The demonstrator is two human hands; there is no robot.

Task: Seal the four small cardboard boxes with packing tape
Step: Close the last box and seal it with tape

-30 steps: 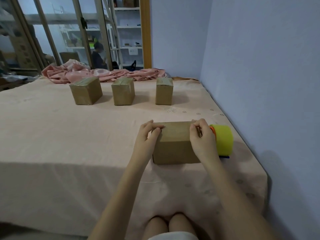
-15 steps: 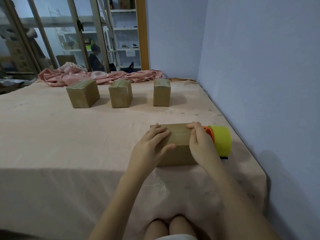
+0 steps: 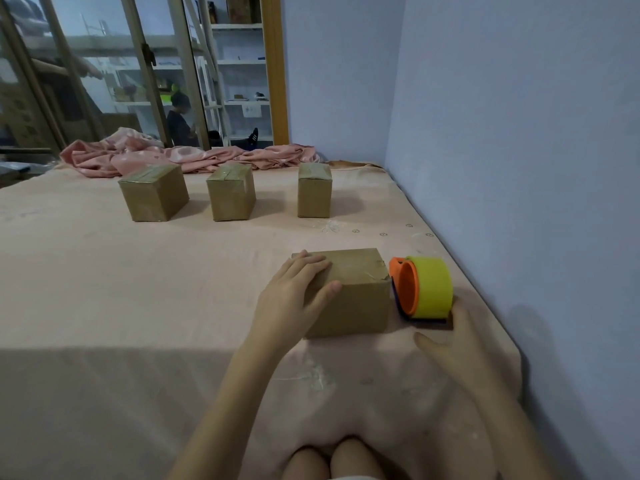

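4th box (image 3: 349, 292) taping | left hand (image 3: 294, 299) flat on box | right hand (image 3: 450, 344) spread, reaching tape (image 3: 424, 289) | next: grip tape

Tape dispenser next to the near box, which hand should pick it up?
Probably the right hand: it sits open beside the tape dispenser, fingertips near its base. The left hand rests on the near box.

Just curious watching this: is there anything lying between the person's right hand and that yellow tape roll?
Nothing visible does. The right hand is open beside the tape dispenser, its fingertips reaching the roll's near right side. The near box sits left of the roll, out of the way.
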